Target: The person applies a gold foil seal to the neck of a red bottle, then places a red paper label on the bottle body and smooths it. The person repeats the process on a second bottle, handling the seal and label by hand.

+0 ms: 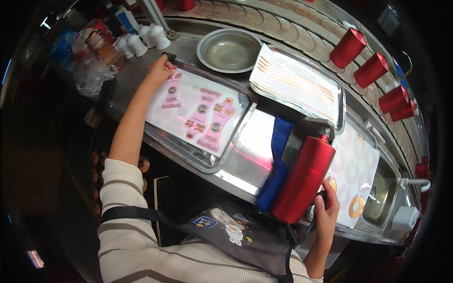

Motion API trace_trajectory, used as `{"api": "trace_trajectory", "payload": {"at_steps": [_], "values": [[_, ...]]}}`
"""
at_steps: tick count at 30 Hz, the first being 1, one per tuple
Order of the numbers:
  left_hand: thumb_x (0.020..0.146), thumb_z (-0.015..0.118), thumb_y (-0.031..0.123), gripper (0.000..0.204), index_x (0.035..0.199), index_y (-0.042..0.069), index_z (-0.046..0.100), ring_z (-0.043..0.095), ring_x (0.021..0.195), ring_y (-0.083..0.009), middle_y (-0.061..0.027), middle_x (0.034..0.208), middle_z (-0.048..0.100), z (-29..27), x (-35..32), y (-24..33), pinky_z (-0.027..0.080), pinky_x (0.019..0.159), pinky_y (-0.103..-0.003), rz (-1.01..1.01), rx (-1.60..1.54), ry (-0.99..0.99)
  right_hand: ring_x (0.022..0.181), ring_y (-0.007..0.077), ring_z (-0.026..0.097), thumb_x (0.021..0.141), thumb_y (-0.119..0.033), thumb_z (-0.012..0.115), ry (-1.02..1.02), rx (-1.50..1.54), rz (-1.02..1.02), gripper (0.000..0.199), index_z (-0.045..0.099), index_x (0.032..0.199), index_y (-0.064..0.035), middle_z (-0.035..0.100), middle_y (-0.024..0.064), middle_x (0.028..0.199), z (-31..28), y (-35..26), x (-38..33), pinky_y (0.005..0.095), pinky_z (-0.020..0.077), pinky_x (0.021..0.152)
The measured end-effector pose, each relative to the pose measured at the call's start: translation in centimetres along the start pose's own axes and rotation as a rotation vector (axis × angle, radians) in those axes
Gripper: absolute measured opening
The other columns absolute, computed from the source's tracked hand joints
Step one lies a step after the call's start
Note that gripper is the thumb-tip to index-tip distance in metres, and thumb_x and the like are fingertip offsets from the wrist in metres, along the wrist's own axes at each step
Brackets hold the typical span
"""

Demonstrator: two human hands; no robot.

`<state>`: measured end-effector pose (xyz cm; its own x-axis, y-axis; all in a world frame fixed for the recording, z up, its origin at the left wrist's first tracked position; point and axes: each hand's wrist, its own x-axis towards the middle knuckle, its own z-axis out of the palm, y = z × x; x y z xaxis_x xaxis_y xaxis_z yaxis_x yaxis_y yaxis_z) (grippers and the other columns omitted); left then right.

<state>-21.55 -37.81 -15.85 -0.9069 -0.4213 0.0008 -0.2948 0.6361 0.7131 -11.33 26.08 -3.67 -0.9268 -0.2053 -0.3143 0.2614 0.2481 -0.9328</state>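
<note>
My left hand (162, 70) is closed at the far left corner of a metal tray (218, 162). What its fingers pinch is hidden. Right beside them lies a pink hourglass-shaped label (171, 92). Two similar pink labels (204, 109) lie further right on the tray's white sheet (155, 113). A red metal bottle (304, 179) with a narrow neck leans across the right of the view. My right hand (325, 210) is close by its lower side, thumb and fingers curled around something dark that I cannot make out. A blue cloth (277, 162) is just left of the bottle.
Behind the tray are a round metal basin (229, 66) and a second tray (297, 85) with a white sheet. More red bottles (348, 47) stand along a curved conveyor (311, 40). White containers (158, 37) sit far left; a sink (382, 193) is at right.
</note>
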Motion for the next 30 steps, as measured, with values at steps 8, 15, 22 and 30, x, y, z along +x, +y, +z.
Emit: {"api": "trace_trajectory", "payload": {"at_steps": [8, 15, 22, 30], "values": [[0.084, 0.075, 0.008, 0.015, 0.087, 0.0, 0.063, 0.072, 0.076, -0.018, -0.0109, 0.089, 0.076, -0.6, -4.0, 0.1, 0.055, 0.073, -0.033, 0.233, -0.104, 0.414, 0.068, 0.0157, 0.048, 0.06, -0.052, 0.09, -0.167, -0.537, -0.285, 0.113, 0.043, 0.15, -0.0026, 0.057, 0.006, 0.088, -1.3, 0.4, -2.3, 0.0299, 0.0397, 0.061], [0.09, 0.07, 0.001, 0.019, 0.108, -0.001, 0.067, 0.064, 0.088, -0.0118, -0.0039, 0.089, 0.069, 2.0, -18.4, 18.5, 0.049, 0.084, -0.028, 0.326, -0.042, 0.316, 0.07, 0.0291, 0.058, 0.065, -0.016, 0.081, -0.018, -0.714, -0.463, 0.102, 0.033, 0.154, -0.0016, 0.058, 0.0166, 0.095, 1.2, 2.3, -2.7, 0.0369, 0.0496, 0.062], [0.079, 0.076, -0.009, 0.04, 0.117, -0.002, 0.067, 0.068, 0.084, -0.0159, -0.0078, 0.089, 0.072, 2.2, -27.1, 29.7, 0.052, 0.083, -0.03, 0.572, -0.378, -0.094, 0.069, 0.0315, 0.059, 0.064, -0.007, 0.073, -0.029, -0.643, -0.516, 0.099, 0.033, 0.155, -0.0035, 0.055, 0.0162, 0.091, 1.2, 3.0, -2.0, 0.0374, 0.0509, 0.062], [0.085, 0.068, -0.006, 0.039, 0.122, -0.003, 0.057, 0.065, 0.087, -0.0136, -0.0068, 0.093, 0.067, 8.8, -26.2, 35.6, 0.053, 0.08, -0.028, 0.423, -0.725, -0.378, 0.061, 0.009, 0.041, 0.07, -0.014, 0.081, -0.216, -0.409, -0.35, 0.088, 0.045, 0.15, -0.0066, 0.056, 0.0027, 0.093, -1.8, 1.2, -1.6, 0.0231, 0.0318, 0.053]]}}
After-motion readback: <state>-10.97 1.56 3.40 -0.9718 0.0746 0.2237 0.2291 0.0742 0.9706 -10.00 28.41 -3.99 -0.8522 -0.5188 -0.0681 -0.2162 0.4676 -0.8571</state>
